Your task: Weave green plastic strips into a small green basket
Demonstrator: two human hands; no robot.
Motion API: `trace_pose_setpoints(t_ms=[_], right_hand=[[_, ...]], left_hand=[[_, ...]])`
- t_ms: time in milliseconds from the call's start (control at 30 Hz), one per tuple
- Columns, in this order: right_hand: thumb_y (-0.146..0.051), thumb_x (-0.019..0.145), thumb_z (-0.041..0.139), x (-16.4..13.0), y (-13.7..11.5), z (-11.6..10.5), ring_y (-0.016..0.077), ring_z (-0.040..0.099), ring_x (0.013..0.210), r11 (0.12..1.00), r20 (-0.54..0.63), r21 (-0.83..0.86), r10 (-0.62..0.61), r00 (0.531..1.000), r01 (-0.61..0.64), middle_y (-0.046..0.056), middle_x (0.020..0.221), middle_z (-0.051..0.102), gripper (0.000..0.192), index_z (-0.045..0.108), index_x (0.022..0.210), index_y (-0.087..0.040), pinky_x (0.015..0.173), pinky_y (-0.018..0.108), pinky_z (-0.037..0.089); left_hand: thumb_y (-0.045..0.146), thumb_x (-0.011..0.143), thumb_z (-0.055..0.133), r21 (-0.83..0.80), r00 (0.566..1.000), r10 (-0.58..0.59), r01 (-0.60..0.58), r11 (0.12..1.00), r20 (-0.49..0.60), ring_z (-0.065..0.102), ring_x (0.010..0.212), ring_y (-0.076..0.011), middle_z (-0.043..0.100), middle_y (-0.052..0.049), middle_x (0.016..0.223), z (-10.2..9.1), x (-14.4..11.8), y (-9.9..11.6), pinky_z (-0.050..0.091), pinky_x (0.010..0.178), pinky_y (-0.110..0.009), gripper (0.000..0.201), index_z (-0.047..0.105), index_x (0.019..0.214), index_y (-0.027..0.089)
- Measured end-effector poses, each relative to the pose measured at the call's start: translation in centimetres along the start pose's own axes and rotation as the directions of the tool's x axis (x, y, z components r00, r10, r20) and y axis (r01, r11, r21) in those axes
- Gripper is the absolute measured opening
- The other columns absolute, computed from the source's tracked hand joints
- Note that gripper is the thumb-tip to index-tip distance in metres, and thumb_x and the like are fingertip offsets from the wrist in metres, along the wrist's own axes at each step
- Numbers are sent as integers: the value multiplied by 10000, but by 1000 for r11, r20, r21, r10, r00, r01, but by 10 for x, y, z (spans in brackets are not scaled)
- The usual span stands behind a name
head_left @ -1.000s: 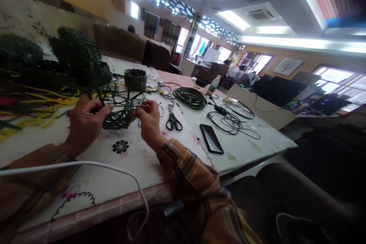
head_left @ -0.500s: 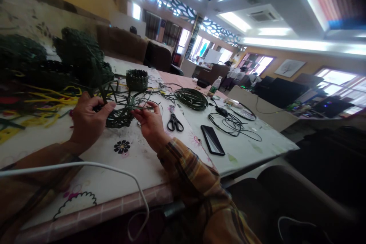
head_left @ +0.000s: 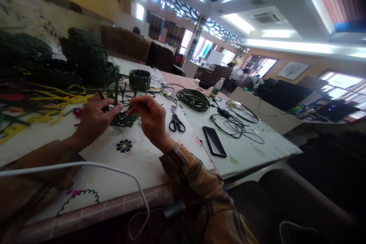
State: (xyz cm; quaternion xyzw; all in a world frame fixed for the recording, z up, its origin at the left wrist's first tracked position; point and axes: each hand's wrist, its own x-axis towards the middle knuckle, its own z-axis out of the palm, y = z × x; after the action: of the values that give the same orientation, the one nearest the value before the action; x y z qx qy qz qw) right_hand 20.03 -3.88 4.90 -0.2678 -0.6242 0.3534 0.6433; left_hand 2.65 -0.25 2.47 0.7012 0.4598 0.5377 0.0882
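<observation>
A partly woven dark green basket (head_left: 123,121) rests on the table between my hands, with loose strips sticking up from it. My left hand (head_left: 94,116) is closed on its left side, thumb pressed against an upright green strip (head_left: 116,89). On the basket's right, my right hand (head_left: 150,116) is curled with its fingertips pinched close to the strips; what lies in the pinch is too small to make out. Just behind stands a finished-looking small green woven basket (head_left: 140,79). Black-handled scissors (head_left: 177,123) lie right of my right hand.
A coil of green strip (head_left: 193,100), a black phone (head_left: 214,142), a black cable (head_left: 233,125) and a plastic bottle (head_left: 217,87) lie or stand to the right. Yellow strips (head_left: 65,97) and large dark green woven pieces (head_left: 82,55) crowd the left. A white cable (head_left: 94,164) crosses in front.
My right hand has turned over and moved up and inward, its fingers curling from a palm-up pose to a pinch beside the strips. My left hand has shifted slightly right in view.
</observation>
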Motion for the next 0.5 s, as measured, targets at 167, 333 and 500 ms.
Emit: trace_pose_setpoints(t_ms=[167, 333, 500], right_hand=[[-305, 895, 646, 16, -4, -10, 66, 643, 610, 1000, 18, -25, 12, 1000, -12, -55, 789, 651, 70, 657, 858, -247, 647, 209, 564], [-315, 896, 649, 22, 2, -10, 52, 589, 555, 990, -25, 104, 93, 995, -90, -68, 741, 637, 72, 648, 894, -243, 589, 188, 554], [-310, 886, 666, 28, 10, -10, 51, 492, 532, 944, -5, 296, 154, 988, -146, -72, 715, 618, 92, 625, 893, -228, 579, 194, 577]], left_hand=[[530, 780, 650, -89, 963, 123, -105, 991, 241, 532, 771, -203, 589, -31, 759, 2, 4, 8, 415, 736, -336, 330, 805, 833, 244], [525, 786, 640, -110, 923, 124, -90, 990, 363, 507, 748, -192, 567, -25, 743, -1, 8, 11, 414, 737, -330, 317, 787, 759, 246], [536, 750, 662, -143, 897, 100, -42, 989, 431, 509, 763, -190, 582, -27, 777, -5, 9, 7, 427, 760, -321, 326, 772, 694, 234]])
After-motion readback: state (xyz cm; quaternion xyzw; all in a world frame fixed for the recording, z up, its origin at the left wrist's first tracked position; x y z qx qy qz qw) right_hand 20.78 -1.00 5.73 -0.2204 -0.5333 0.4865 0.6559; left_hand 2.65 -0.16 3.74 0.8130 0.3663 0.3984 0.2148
